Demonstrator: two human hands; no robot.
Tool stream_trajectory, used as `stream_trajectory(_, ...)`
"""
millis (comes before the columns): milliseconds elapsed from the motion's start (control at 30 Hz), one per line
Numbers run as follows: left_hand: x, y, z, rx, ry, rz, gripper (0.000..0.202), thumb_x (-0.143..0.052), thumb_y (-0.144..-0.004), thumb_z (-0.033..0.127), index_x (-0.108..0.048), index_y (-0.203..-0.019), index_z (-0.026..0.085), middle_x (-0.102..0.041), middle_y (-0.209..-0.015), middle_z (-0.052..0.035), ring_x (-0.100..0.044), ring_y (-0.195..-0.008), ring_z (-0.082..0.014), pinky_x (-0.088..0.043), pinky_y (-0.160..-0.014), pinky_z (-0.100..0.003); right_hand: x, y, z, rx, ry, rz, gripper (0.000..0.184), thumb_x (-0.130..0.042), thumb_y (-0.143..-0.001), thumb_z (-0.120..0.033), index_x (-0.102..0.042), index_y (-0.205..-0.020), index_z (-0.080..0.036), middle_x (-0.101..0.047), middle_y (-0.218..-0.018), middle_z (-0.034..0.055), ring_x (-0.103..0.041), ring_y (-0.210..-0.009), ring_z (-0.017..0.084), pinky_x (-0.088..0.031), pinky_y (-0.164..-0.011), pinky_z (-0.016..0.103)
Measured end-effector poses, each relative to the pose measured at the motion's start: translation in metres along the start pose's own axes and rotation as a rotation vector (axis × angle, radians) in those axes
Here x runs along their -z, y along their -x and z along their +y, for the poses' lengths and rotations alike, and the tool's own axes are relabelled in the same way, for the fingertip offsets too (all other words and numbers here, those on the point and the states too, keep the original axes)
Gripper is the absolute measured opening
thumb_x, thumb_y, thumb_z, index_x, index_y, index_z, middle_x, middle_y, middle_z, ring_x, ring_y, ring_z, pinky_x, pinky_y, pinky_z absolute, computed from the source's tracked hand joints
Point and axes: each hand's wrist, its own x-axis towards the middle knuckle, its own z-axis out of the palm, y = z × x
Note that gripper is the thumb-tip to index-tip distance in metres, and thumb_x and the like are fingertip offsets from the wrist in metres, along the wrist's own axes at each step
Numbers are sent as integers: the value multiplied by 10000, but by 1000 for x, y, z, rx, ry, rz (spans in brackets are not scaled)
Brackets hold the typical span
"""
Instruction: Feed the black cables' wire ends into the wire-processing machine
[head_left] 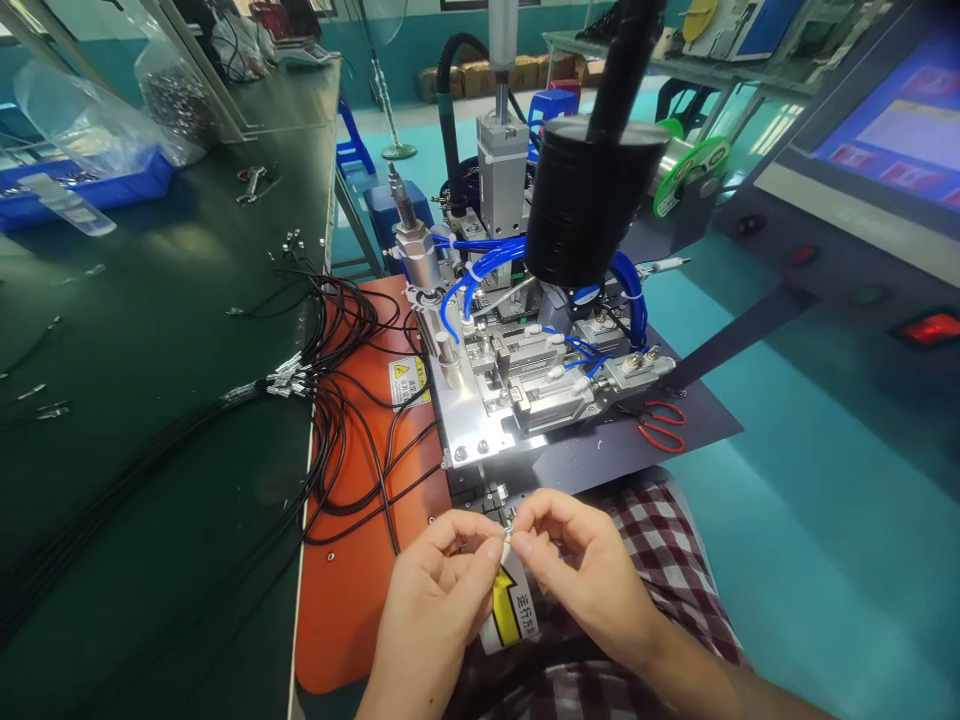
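Observation:
My left hand [450, 575] and my right hand [574, 565] meet fingertip to fingertip at the near edge of a metal machine [540, 370]. Both are closed in a pinch around a tiny pale, shiny piece [508, 534], mostly hidden by the fingers, so its kind does not show. A white and yellow label with an arrow [510, 610] appears just beneath my hands. To their left, black cables [349, 470] fan out over an orange board [337, 600], with a cluster of silvery ends [292, 375] in the bundle.
Red-handled scissors [664, 425] rest on the dark plate right of the machine. A black flexible hose nozzle [592, 200] hangs above it. On the green-topped table [150, 400] are a blue tray [82, 190] and loose cable pieces. A screen panel [885, 140] stands at the right.

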Motion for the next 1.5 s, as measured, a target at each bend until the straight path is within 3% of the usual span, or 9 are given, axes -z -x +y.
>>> stream_trajectory(267,1,-2,-6,-38,42,8,312,-704,-726,448,-592,-791,163,-353,-449,100,-242,-392,-30,-161,-385,-145,-6,6,4,22,11,3,181,-547,-861,-318,-529,-741,-184,-440,-591,-53,-395,-491,90,-351,-476,217)
stream_trajectory(467,0,1,-5,-43,49,-4,253,-670,-780,391,-576,-801,157,-371,-439,100,-246,-383,-20,-161,-410,-150,-10,15,18,167,110,65,159,-507,-901,-260,-539,-763,-188,-509,-720,-9,-460,-622,121,-396,-586,240)
stream_trajectory(667,1,4,-1,5,-23,-25,304,-656,-770,449,-551,-776,164,-314,-432,110,-207,-397,-32,-136,-403,-159,4,5,4,-39,-128,-91,203,-574,-864,-329,-545,-730,-179,-475,-603,-52,-400,-485,84,-334,-474,212)
stream_trajectory(800,2,4,-2,-15,-52,-26,300,-635,-782,451,-548,-793,165,-307,-440,112,-202,-404,-37,-140,-403,-161,12,-7,-3,-101,-209,-186,247,-634,-813,-357,-551,-683,-164,-463,-532,-67,-364,-433,62,-305,-436,194)
stream_trajectory(1300,5,1,-3,-15,-36,-53,290,-637,-777,439,-550,-793,163,-323,-442,111,-213,-388,-32,-128,-391,-165,13,-7,-2,-134,-190,-251,208,-637,-769,-308,-555,-657,-154,-444,-513,-65,-375,-432,62,-299,-435,192)
stream_trajectory(1500,3,4,-1,-15,-46,-57,277,-614,-798,430,-551,-809,161,-292,-456,115,-195,-411,-39,-128,-398,-160,14,-8,3,-94,-54,-169,148,-666,-749,-269,-607,-704,-141,-508,-562,-41,-421,-477,73,-320,-455,199)
